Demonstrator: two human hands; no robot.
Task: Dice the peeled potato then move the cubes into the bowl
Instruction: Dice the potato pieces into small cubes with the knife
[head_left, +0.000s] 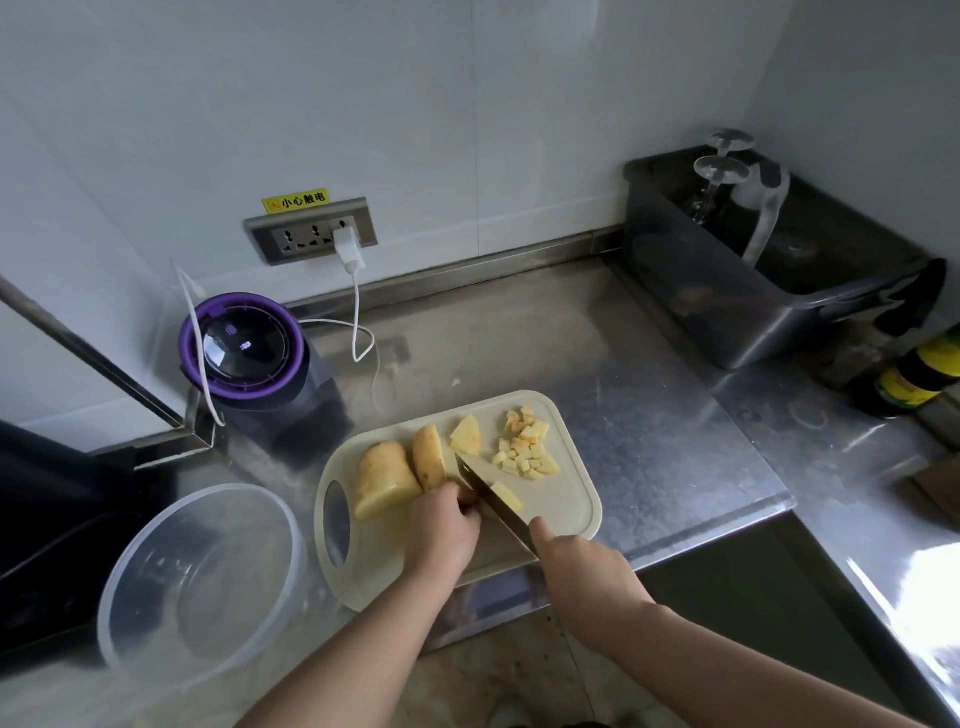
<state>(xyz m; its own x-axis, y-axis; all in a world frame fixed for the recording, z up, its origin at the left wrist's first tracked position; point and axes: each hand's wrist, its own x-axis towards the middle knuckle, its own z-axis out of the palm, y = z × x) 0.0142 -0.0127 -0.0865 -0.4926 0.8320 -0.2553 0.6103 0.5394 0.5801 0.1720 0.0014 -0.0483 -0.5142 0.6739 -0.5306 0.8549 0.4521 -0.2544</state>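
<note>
1. Where it's at: the board sits at the counter's near edge. The potato is in big chunks on the board's left half, and a heap of cubes sits by its far right corner. The bowl is left of the board, nothing in it yet.
2. Right hand grips the knife, index finger laid along the spine. Left hand has its fingers curled down on the potato right beside the blade. The bit under them is mostly hidden.
3. Tip for this cut: tuck those fingertips back, let the knuckles guide the blade, and cut straight down.
4. A slab is lying on the blade. I'd flick it off first so it doesn't slide.
5. Lots left to dice, so the bowl can wait.
</note>
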